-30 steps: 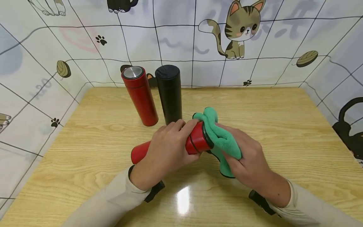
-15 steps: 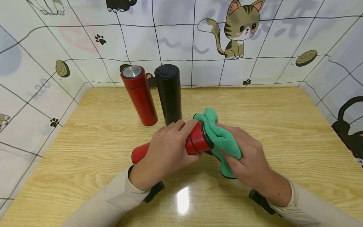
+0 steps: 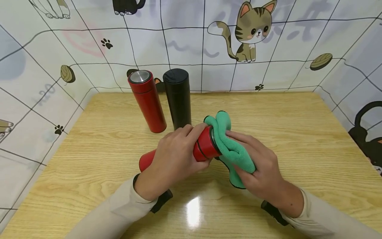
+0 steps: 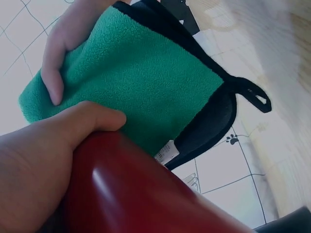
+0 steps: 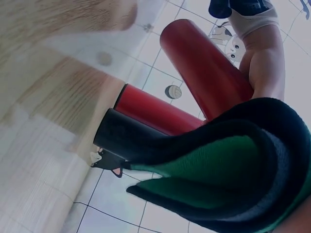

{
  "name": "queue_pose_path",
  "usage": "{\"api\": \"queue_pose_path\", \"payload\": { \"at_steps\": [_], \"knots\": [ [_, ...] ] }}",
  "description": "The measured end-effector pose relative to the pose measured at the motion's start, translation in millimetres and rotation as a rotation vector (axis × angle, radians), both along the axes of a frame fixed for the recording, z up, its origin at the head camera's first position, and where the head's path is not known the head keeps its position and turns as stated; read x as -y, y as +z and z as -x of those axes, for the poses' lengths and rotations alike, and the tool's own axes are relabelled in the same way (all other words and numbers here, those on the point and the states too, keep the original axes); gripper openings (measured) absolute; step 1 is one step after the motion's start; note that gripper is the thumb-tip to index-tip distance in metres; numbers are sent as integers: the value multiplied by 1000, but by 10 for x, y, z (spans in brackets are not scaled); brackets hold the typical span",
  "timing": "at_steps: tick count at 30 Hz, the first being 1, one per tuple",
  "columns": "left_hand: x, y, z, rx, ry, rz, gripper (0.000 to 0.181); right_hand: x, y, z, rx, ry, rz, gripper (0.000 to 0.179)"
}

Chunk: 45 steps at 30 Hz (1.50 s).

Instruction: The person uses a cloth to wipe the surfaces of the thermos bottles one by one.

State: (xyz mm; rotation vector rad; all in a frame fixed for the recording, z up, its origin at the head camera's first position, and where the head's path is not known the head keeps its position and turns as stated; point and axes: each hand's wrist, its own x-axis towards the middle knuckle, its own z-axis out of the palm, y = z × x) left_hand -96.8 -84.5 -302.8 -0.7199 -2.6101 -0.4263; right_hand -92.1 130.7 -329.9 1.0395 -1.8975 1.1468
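My left hand [image 3: 177, 154] grips a red thermos bottle [image 3: 206, 146] round its body, tilted with its lid end to the right and raised. In my right hand [image 3: 262, 166] is a folded green cloth [image 3: 234, 151] with black edging, pressed over the lid end of the bottle. In the left wrist view the cloth [image 4: 146, 73] shows a white label and a black hanging loop, and the bottle [image 4: 141, 189] fills the lower part. The right wrist view shows the bottle's base end [image 5: 194, 58] beyond the cloth [image 5: 218, 160]. The cloth hides most of the lid top.
Behind the hands, a second red thermos bottle [image 3: 147, 103] with a silver lid top stands upright on the wooden table [image 3: 292, 132]. Right beside it is an upright black bottle [image 3: 177, 99], its base partly hidden by my left hand. A cat-patterned wall covering [image 3: 185, 43] encloses the back and sides.
The cloth and right hand have turned slightly against the lid end, and the cloth's top folds sit a little higher. The held bottle has shifted slightly left. The standing bottles stay put.
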Motion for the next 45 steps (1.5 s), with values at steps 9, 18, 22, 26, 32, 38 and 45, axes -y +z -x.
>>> {"api": "queue_pose_path", "payload": {
  "at_steps": [9, 18, 22, 26, 32, 38, 45],
  "knots": [
    [-31, -26, 3, -2, -2, 10, 70, -17, -5, -6, 57, -41, -27, 44],
    [-28, -33, 9, 13, 11, 15, 72, -26, -15, -3, 67, -22, -41, 44],
    [-18, -15, 10, 4, 4, -8, 71, -46, -13, 5, 144, 6, -3, 42],
    [-17, -3, 7, -26, -27, -90, 71, -70, 2, -24, 292, 67, 105, 34],
    [-26, -4, -8, -40, -103, -243, 72, -73, 22, -91, 561, 148, 248, 43],
    [-23, 18, -7, -89, -192, -395, 74, -60, 32, -96, 711, 214, 213, 40],
    [-6, 91, -45, -134, -340, -623, 75, -56, 5, -114, 840, 178, 60, 34]
  ]
}}
